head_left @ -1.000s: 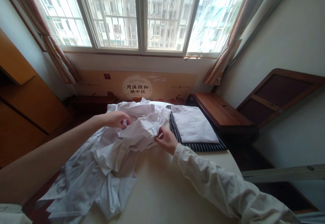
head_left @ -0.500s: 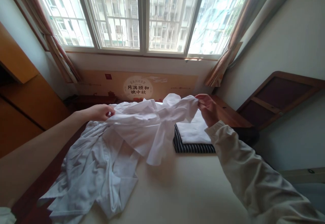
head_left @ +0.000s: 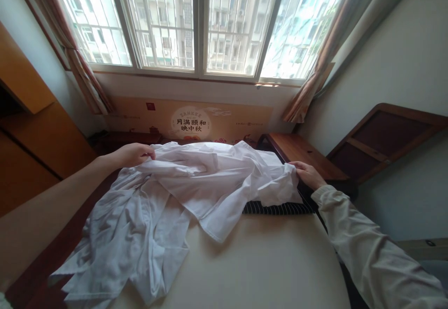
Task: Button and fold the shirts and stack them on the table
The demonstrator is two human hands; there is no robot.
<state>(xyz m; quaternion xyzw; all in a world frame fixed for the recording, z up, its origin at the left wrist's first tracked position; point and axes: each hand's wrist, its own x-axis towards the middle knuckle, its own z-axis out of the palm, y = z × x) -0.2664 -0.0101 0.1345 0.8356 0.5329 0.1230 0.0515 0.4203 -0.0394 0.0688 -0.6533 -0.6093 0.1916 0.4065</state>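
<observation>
A thin white garment (head_left: pixel 224 183) is stretched crosswise between my two hands over a cream-coloured table top (head_left: pixel 259 257). My left hand (head_left: pixel 135 154) pinches its left end. At the other end my right hand (head_left: pixel 308 174) grips a bunched part, its sleeve pushed up at the wrist. Beneath my left hand a heap of crumpled white cloth (head_left: pixel 129 234) hangs over the left side of the table. A black cloth with white stripes (head_left: pixel 276 207) shows under the garment's right part; most of it is covered.
Beyond the table stand a wooden desk (head_left: pixel 308 155) at the right and a printed banner (head_left: pixel 227 113) below the barred window (head_left: pixel 196 24). A wooden cabinet (head_left: pixel 28 145) is at the left, and a brown framed panel (head_left: pixel 388 136) leans on the right wall.
My right hand has moved right and down, drawing the garment wider. The garment now lies over the folded white cloth and part of the striped one. My left hand has barely moved.
</observation>
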